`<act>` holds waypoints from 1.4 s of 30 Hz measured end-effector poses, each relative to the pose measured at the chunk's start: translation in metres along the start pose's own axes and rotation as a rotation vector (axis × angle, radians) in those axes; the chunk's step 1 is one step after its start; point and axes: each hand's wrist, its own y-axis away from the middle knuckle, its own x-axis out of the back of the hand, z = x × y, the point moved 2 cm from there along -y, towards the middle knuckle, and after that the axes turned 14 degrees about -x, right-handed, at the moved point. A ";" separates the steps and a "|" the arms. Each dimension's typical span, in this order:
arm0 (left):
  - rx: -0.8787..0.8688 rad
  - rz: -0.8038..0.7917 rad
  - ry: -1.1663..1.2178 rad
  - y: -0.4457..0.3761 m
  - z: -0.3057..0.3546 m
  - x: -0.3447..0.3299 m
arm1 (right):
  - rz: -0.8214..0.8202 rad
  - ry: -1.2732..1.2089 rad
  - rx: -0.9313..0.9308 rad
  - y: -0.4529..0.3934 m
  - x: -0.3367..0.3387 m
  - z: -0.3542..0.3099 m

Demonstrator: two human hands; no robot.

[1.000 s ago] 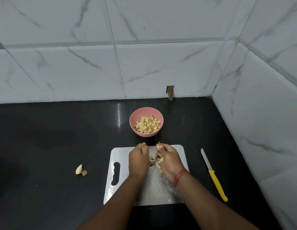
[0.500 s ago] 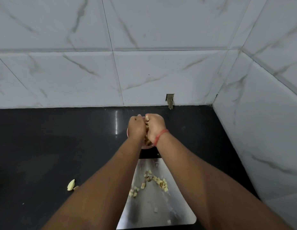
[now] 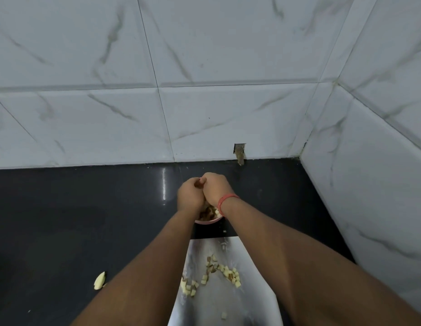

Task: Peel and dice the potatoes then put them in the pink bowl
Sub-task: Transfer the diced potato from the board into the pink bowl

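My left hand (image 3: 190, 196) and my right hand (image 3: 215, 188) are pressed side by side directly above the pink bowl (image 3: 206, 221), fingers curled downward. Their undersides are hidden, so I cannot see whether any dice are still in them. Only the bowl's near rim shows below my wrists, with diced potato (image 3: 210, 211) inside. Several more potato dice (image 3: 224, 274) lie scattered on the white cutting board (image 3: 204, 309) between my forearms.
A pale potato piece (image 3: 99, 280) lies on the black counter (image 3: 87, 208) to the left. White marble-patterned tiled walls close off the back and the right side. A red thread band sits on my right wrist (image 3: 224, 200).
Both hands left the cutting board with a scoop of dice and moved forward over the pink bowl. The view tilted up, so the knife is out of frame.
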 end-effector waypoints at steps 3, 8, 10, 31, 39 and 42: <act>-0.076 -0.003 -0.068 0.003 0.004 0.005 | 0.026 0.098 0.092 0.000 -0.001 0.003; -0.201 -0.029 -0.174 0.008 0.008 0.010 | 0.060 0.141 0.119 0.002 -0.006 0.010; -0.205 -0.031 -0.202 0.009 0.009 0.009 | 0.080 0.107 0.106 0.002 -0.007 0.016; -0.700 -0.109 -0.568 0.153 -0.062 0.021 | 0.149 -0.035 0.438 0.127 -0.051 0.132; -0.663 -0.427 -0.709 0.194 -0.081 0.029 | -0.148 0.432 0.514 0.156 -0.064 0.153; -0.623 -0.543 -0.768 0.206 -0.091 0.028 | -0.157 0.625 0.530 0.167 -0.066 0.158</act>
